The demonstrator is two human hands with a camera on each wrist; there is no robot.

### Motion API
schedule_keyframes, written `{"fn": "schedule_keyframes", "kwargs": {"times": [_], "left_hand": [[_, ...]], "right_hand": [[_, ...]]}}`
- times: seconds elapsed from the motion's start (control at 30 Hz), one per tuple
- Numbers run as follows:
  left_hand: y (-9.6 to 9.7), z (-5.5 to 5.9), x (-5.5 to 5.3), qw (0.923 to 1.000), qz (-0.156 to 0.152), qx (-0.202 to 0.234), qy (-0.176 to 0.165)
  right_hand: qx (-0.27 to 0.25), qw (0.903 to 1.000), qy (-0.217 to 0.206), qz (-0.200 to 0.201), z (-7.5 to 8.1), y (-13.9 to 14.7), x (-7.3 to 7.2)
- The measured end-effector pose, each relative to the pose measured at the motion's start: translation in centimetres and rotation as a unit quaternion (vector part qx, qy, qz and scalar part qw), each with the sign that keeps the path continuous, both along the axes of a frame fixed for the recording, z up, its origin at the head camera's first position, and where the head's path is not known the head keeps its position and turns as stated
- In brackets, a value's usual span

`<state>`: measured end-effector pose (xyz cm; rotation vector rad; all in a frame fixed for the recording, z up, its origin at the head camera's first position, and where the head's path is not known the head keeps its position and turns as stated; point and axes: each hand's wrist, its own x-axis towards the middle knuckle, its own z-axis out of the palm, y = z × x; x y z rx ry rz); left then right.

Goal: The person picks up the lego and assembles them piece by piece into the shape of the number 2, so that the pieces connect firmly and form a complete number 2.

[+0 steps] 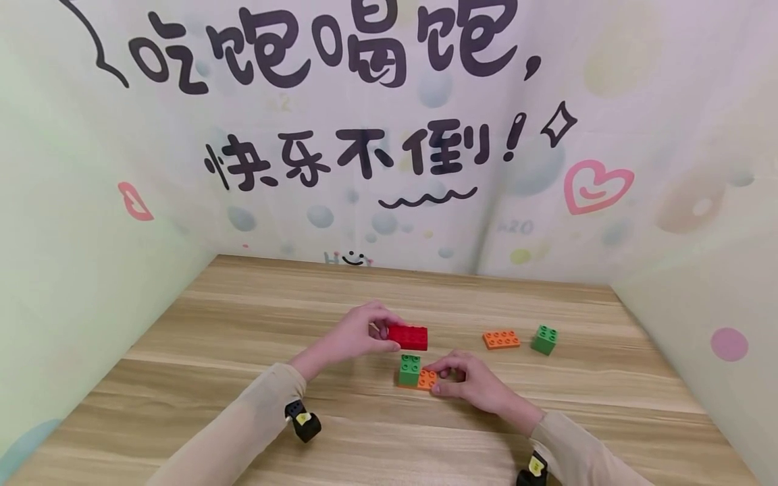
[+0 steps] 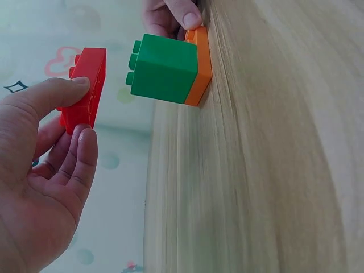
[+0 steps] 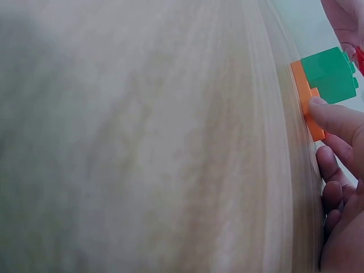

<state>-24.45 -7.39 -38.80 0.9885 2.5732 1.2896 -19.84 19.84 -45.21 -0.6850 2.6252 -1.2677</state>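
My left hand (image 1: pixel 363 331) pinches a flat red brick (image 1: pixel 408 337) at its left end, thumb on one side and fingers on the other. The red brick is held level, studs up, above a tall green brick (image 1: pixel 410 370); in the left wrist view a gap shows between the red brick (image 2: pixel 84 91) and the green one (image 2: pixel 165 67). That green brick sits on the left half of a flat orange brick (image 1: pixel 427 379) lying on the table. With thumb and fingers my right hand (image 1: pixel 471 382) grips the right end of this orange brick (image 3: pixel 307 102).
A second flat orange brick (image 1: pixel 501 339) lies farther back on the right of the wooden table (image 1: pixel 255 317). Beside it stands another green brick (image 1: pixel 544 339). Printed cloth walls (image 1: pixel 365 223) close off the back and both sides.
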Motion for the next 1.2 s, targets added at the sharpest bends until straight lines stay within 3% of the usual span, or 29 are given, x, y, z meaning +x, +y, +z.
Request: {"fn": "schedule_keyframes", "kwargs": {"times": [0.43, 0.73, 1.2], "left_hand": [[0.7, 0.2, 0.6, 1.0, -0.004, 0.009, 0.002], [1.0, 0.1, 1.0, 0.9998, -0.001, 0.015, -0.015], [1.3, -0.7, 1.6, 0.9997, -0.003, 0.017, -0.017]], "right_hand": [[0.002, 1.0, -0.004, 0.0, 0.0, 0.0, 0.0], [0.001, 1.0, 0.0, 0.0, 0.1, -0.1, 0.1], [0.005, 1.0, -0.003, -0.004, 0.4, 0.0, 0.2]]}}
